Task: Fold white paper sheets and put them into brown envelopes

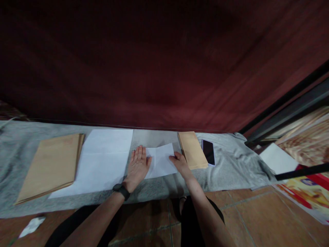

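Note:
A creased sheet of white paper lies on the grey cloth between my two hands. My left hand, with a dark watch on its wrist, presses flat on the paper's left side, fingers stretched out. At the right edge, my right hand pinches the paper between thumb and fingers, its edge a little raised. Just right of that hand is a stack of narrow brown envelopes. Larger white sheets spread out to the left of my left hand.
Large brown envelopes are stacked at the far left, partly over the white sheets. A phone lies beside the narrow envelopes. The grey cloth runs along a dark red hanging. Dark metal bars stand at the right.

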Demonstrator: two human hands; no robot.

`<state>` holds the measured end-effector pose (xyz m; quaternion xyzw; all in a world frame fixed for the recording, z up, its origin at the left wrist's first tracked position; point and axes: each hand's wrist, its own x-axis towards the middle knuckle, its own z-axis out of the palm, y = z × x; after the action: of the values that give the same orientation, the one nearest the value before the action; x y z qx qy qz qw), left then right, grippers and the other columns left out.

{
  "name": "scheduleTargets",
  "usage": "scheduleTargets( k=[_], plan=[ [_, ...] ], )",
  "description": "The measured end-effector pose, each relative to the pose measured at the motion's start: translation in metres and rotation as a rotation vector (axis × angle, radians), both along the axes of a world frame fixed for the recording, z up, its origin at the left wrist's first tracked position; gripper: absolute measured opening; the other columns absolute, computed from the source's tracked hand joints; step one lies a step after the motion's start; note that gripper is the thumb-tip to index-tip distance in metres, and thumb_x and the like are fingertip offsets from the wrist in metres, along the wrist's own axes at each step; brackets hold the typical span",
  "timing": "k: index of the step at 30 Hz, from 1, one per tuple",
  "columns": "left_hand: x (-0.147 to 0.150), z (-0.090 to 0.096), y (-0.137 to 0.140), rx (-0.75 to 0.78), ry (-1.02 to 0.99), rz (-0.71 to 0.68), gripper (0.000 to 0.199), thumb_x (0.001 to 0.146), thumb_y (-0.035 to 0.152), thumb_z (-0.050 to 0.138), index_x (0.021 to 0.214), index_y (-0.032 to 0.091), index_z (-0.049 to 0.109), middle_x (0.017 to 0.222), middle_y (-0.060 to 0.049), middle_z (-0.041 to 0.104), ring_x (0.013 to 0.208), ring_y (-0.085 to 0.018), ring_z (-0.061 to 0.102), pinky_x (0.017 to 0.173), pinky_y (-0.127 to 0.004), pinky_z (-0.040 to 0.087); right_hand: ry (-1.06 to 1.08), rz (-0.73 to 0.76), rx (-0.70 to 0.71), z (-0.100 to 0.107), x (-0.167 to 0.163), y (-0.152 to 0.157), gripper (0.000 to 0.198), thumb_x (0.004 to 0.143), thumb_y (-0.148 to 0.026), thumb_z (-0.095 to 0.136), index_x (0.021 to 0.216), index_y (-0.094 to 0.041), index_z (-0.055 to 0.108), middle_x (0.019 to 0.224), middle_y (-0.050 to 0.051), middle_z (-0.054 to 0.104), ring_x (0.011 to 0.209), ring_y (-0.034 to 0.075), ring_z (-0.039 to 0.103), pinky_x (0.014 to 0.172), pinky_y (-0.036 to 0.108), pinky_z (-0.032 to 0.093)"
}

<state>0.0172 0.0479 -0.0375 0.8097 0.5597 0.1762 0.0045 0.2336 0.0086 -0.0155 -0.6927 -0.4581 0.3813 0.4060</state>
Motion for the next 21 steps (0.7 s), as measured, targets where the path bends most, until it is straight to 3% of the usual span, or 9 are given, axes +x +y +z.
scheduleTargets(
  k=[3, 5, 7, 10, 13, 15, 17, 20, 21],
  plan=[
    [0.006, 0.016, -0.008, -0.005, -0.096, -0.225, 0.064, 0.100, 0.045, 0.038, 0.153, 0.009, 0.036, 0.158, -0.020, 0.040, 0.149, -0.029, 0.033, 0.121, -0.052, 0.027, 0.509, -0.082, 0.090, 0.012, 0.001, 0.000, 0.034, 0.070, -0.047, 0.075, 0.090, -0.019, 0.069, 0.076, 0.000, 0.072, 0.064, 0.018, 0.064, 0.061, 0.028, 0.049],
    [0.012, 0.027, -0.020, 0.014, -0.135, -0.381, 0.071, 0.098, 0.050, 0.045, 0.158, 0.015, 0.026, 0.161, -0.016, 0.036, 0.150, -0.026, 0.031, 0.121, -0.049, 0.029, 0.664, -0.152, 0.132, 0.021, -0.001, 0.000, 0.039, 0.064, -0.046, 0.080, 0.090, -0.020, 0.069, 0.074, 0.000, 0.072, 0.064, 0.018, 0.065, 0.062, 0.028, 0.050],
    [0.019, 0.034, -0.031, 0.060, -0.138, -0.394, 0.079, 0.094, 0.048, 0.052, 0.159, 0.014, 0.022, 0.162, -0.017, 0.033, 0.151, -0.028, 0.030, 0.121, -0.050, 0.029, 0.757, -0.133, 0.155, 0.029, -0.005, -0.001, 0.038, 0.064, -0.044, 0.082, 0.089, -0.019, 0.069, 0.073, 0.000, 0.073, 0.066, 0.019, 0.066, 0.064, 0.029, 0.051],
    [0.026, 0.040, -0.039, 0.090, -0.115, -0.319, 0.072, 0.092, 0.027, 0.051, 0.157, 0.011, 0.027, 0.161, -0.018, 0.036, 0.149, -0.029, 0.034, 0.119, -0.047, 0.033, 0.848, -0.029, 0.163, 0.037, -0.012, -0.002, 0.035, 0.066, -0.041, 0.083, 0.089, -0.019, 0.071, 0.074, 0.002, 0.074, 0.071, 0.021, 0.068, 0.067, 0.030, 0.052],
    [0.025, 0.048, -0.034, 0.022, -0.220, -0.252, 0.063, 0.088, 0.016, 0.046, 0.151, 0.013, 0.042, 0.152, -0.016, 0.050, 0.139, -0.029, 0.048, 0.115, -0.046, 0.039, 0.904, 0.005, 0.195, 0.041, -0.014, -0.001, 0.036, 0.071, -0.048, 0.081, 0.092, -0.020, 0.072, 0.080, 0.003, 0.075, 0.081, 0.022, 0.069, 0.070, 0.030, 0.053],
    [0.023, 0.055, -0.027, -0.063, -0.471, -0.187, 0.052, 0.093, 0.021, 0.042, 0.143, 0.015, 0.053, 0.140, -0.014, 0.062, 0.130, -0.029, 0.057, 0.112, -0.046, 0.043, 0.924, -0.006, 0.222, 0.042, -0.012, 0.001, 0.042, 0.076, -0.058, 0.075, 0.096, -0.021, 0.072, 0.088, 0.003, 0.075, 0.084, 0.020, 0.068, 0.070, 0.029, 0.052],
    [0.021, 0.064, -0.022, -0.135, -0.828, -0.037, 0.047, 0.100, 0.032, 0.038, 0.138, 0.014, 0.058, 0.132, -0.014, 0.067, 0.128, -0.027, 0.058, 0.112, -0.043, 0.043, 0.895, -0.038, 0.220, 0.039, -0.009, 0.003, 0.044, 0.077, -0.061, 0.072, 0.099, -0.022, 0.072, 0.096, 0.004, 0.075, 0.084, 0.018, 0.067, 0.070, 0.028, 0.051],
    [0.020, 0.072, -0.018, -0.220, -1.276, 0.223, 0.055, 0.101, 0.052, 0.039, 0.136, 0.014, 0.057, 0.134, -0.013, 0.065, 0.134, -0.024, 0.053, 0.115, -0.036, 0.040, 0.798, -0.085, 0.127, 0.030, -0.010, 0.003, 0.042, 0.072, -0.052, 0.079, 0.101, -0.022, 0.071, 0.100, 0.003, 0.075, 0.084, 0.017, 0.066, 0.072, 0.027, 0.050],
    [0.021, 0.072, -0.018, -0.291, -1.377, 0.249, 0.057, 0.100, 0.057, 0.040, 0.134, 0.015, 0.057, 0.133, -0.012, 0.066, 0.132, -0.023, 0.055, 0.113, -0.035, 0.042, 0.778, -0.079, 0.082, 0.027, -0.012, 0.002, 0.043, 0.071, -0.051, 0.079, 0.101, -0.021, 0.070, 0.098, 0.004, 0.075, 0.083, 0.018, 0.067, 0.072, 0.027, 0.050]
  ],
)
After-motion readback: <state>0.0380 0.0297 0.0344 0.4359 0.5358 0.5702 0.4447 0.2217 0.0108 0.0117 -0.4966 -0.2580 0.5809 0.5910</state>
